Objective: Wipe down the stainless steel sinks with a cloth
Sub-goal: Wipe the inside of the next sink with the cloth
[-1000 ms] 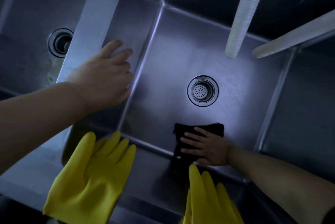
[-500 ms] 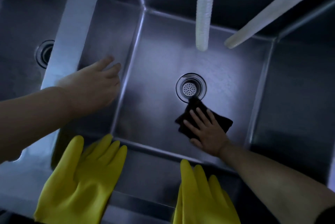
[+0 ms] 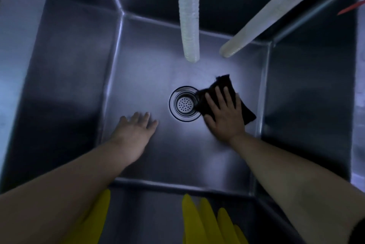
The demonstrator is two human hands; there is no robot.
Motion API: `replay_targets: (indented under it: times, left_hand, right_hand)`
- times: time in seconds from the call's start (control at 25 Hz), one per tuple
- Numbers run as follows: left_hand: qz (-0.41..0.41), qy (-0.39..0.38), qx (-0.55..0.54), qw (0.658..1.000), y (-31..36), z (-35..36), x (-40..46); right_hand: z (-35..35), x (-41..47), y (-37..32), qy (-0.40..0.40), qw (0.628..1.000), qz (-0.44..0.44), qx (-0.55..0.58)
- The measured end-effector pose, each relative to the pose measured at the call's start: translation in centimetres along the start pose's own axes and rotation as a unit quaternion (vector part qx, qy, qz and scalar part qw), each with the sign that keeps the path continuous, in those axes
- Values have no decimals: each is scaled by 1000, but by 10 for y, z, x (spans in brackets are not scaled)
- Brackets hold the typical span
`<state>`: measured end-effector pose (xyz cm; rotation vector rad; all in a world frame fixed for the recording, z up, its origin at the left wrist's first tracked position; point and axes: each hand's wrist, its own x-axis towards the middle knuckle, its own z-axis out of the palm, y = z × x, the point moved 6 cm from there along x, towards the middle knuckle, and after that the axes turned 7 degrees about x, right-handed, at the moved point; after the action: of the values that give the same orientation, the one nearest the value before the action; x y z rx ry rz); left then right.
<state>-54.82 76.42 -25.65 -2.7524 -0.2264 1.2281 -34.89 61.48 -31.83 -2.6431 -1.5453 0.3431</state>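
A deep stainless steel sink (image 3: 65, 89) fills the view, with a round perforated drain (image 3: 184, 104) in the middle of its floor. My right hand (image 3: 224, 114) lies flat, fingers spread, pressing a black cloth (image 3: 227, 83) onto the sink floor just right of the drain. The cloth's left edge overlaps the drain rim. My left hand (image 3: 134, 133) rests palm down on the floor left of the drain, fingers apart, holding nothing.
Two pale ribbed hoses hang into the sink from above, one in the middle (image 3: 188, 16) and one slanting from the upper right (image 3: 276, 12). A pair of yellow rubber gloves (image 3: 199, 222) drapes over the near rim. Steel walls rise on all sides.
My right hand slid the cloth from the near side of the floor up to the right of the drain. My left hand left the divider and dropped to the sink floor.
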Motion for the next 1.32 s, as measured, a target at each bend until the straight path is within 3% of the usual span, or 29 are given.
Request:
replay_targets:
  times: [0.16, 0.28, 0.36, 0.44, 0.56, 0.64, 0.84, 1.04, 1.16, 1.32]
  left_hand:
    - [-47, -19, -31, 998, 16, 14, 28]
    - [-48, -33, -26, 998, 24, 18, 34]
    - [-40, -53, -30, 997, 24, 18, 30]
    - [-53, -3, -78, 996, 26, 29, 37]
    - [-66, -3, -82, 994, 25, 26, 37]
    - [-57, -23, -72, 996, 28, 25, 35]
    - [-50, -35, -56, 997, 28, 26, 35]
    - [-38, -40, -63, 997, 26, 25, 32]
    - [-43, -29, -70, 996, 25, 21, 30]
    - [-40, -25, -87, 995, 27, 19, 29]
  right_hand:
    - [-11, 75, 6, 11, 992, 122, 22]
    - [-10, 120, -17, 14, 989, 143, 34]
    - [-8, 141, -44, 7, 992, 123, 26]
    - [-7, 152, -73, -10, 997, 76, 14]
    - [-7, 155, -84, -56, 998, -23, 3]
    - [-12, 155, -59, -61, 996, -64, 1]
    - [-20, 111, 50, -47, 997, 58, -18]
    - [0, 12, 38, -28, 996, 85, -21]
    - [18, -57, -9, -32, 999, -11, -7]
    - [36, -119, -53, -93, 960, -266, -5]
